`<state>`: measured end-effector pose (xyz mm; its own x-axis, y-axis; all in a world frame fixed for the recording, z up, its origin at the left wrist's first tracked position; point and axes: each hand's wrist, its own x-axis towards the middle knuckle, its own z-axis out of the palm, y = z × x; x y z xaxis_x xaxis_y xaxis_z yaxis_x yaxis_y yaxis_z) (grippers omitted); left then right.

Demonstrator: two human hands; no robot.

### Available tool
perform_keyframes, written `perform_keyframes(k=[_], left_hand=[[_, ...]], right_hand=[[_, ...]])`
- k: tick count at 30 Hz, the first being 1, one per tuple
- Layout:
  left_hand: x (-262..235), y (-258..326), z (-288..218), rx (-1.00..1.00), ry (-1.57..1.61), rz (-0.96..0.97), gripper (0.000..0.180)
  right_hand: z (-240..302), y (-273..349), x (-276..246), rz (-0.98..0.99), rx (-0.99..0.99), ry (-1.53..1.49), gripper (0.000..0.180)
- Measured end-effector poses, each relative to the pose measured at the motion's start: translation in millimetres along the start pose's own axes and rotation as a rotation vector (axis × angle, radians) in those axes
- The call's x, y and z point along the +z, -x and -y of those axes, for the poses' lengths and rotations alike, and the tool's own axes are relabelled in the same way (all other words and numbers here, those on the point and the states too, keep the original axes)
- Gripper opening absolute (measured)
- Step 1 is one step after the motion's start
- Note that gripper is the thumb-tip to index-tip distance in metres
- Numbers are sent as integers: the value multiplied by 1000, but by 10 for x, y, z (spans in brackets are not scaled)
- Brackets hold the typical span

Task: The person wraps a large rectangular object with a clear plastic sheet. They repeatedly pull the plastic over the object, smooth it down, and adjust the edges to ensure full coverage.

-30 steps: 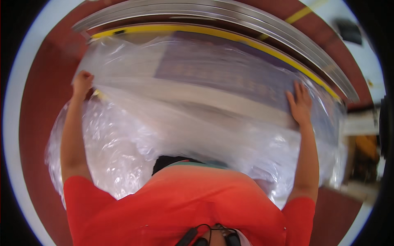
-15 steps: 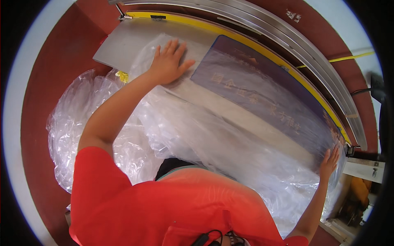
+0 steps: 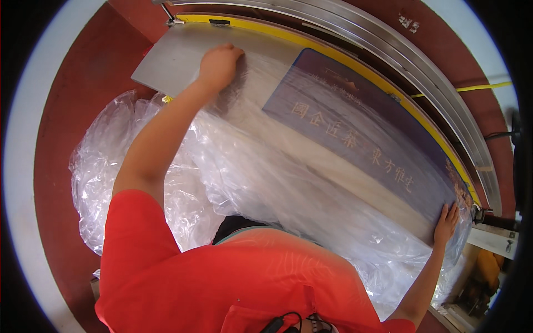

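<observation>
A long flat box with a dark blue printed panel and a pale band lies on a grey metal table, wrapped in clear plastic film. My left hand presses down on the film at the box's far left end, fingers curled. My right hand lies flat against the box's right end, fingers spread over the film. My orange sleeves and chest fill the lower part of the view.
A heap of loose clear plastic hangs off the table's left side over a dark red floor. A yellow strip and curved metal rails run along the table's far edge. Some equipment stands at the lower right.
My left hand has slid further up and left along the film to the box's end and curled. My right hand stays at the right end. The view has tilted.
</observation>
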<state>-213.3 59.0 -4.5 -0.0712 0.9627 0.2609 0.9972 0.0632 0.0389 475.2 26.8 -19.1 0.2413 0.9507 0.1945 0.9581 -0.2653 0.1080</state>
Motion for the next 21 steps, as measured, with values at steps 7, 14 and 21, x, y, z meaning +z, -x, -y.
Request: perform_keyframes(k=[7, 14, 21], left_hand=[[40, -352, 547, -449, 445, 227, 26], [142, -368, 984, -430, 793, 232, 14], [324, 191, 1783, -337, -280, -138, 25]], right_hand=[[90, 39, -48, -1, -2, 55, 51], [380, 46, -216, -122, -405, 183, 44], [1290, 291, -518, 79, -623, -119, 59]])
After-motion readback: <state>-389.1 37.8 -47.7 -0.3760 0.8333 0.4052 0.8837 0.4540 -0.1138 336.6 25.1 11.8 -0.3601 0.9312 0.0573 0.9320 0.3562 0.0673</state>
